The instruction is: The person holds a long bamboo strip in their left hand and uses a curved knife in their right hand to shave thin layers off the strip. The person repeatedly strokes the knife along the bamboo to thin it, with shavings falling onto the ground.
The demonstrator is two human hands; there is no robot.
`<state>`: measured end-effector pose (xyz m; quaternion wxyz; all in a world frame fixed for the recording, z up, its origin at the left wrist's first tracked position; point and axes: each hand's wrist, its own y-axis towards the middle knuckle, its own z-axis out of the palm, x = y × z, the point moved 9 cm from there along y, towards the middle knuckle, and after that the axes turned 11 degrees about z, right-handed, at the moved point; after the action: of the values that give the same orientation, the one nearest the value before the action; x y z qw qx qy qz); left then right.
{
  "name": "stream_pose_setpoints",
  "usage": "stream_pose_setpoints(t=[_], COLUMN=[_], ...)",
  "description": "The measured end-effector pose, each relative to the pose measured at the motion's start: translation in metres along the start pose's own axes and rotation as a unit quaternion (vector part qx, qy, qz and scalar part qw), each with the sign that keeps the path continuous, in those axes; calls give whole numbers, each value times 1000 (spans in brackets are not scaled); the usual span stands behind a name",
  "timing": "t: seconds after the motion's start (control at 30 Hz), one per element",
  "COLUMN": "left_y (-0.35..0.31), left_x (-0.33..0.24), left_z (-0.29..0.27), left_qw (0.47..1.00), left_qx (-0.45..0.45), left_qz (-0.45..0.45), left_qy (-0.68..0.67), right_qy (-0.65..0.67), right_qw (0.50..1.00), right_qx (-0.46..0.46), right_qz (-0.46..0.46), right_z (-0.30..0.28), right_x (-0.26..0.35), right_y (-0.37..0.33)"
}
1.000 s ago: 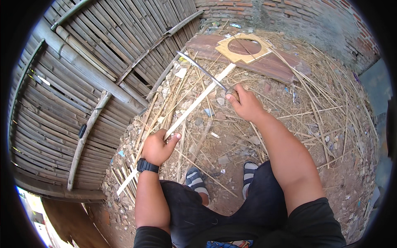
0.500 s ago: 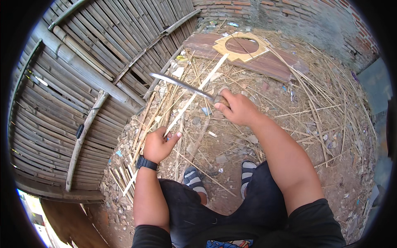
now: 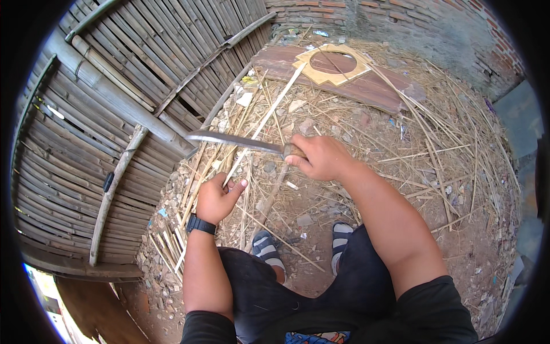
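Note:
My left hand (image 3: 216, 198) is closed around the lower part of a long, pale bamboo strip (image 3: 274, 109). The strip slants up and away to the right, its far end close to a yellow board with a round hole (image 3: 306, 75). In my right hand (image 3: 318, 157) is the wooden handle of a machete (image 3: 238, 141). Its long blade points left and lies across the strip, a short way beyond my left hand. Whether the edge touches the strip I cannot tell.
Beneath the yellow board lies a brown wooden panel (image 3: 275, 62). Bamboo slats form a wall (image 3: 74, 189) on the left, and a brick wall (image 3: 395, 26) stands at the back. Loose strips (image 3: 432, 155) and shavings litter the ground around my sandalled feet (image 3: 264, 246).
The machete has come down along the strip toward my left hand, shifting left and nearer. The strip's far end has swung slightly left. My left hand has barely moved.

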<state>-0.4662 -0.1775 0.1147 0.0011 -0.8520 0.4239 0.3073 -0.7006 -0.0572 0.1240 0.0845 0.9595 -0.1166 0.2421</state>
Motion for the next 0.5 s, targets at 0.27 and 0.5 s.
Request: stream_pose_setpoints(t=[0.27, 0.5], left_y=[-4, -1], left_x=[-5, -1], left_z=[2, -2], left_qw=[997, 999], left_qx=[33, 21], left_qz=[27, -1], left_qy=[62, 35], right_qy=[149, -17], right_qw=[963, 1000], right_qx=[-153, -7], right_qz=[166, -25], right_z=[-15, 2], right_x=[-104, -11], right_y=[13, 2])
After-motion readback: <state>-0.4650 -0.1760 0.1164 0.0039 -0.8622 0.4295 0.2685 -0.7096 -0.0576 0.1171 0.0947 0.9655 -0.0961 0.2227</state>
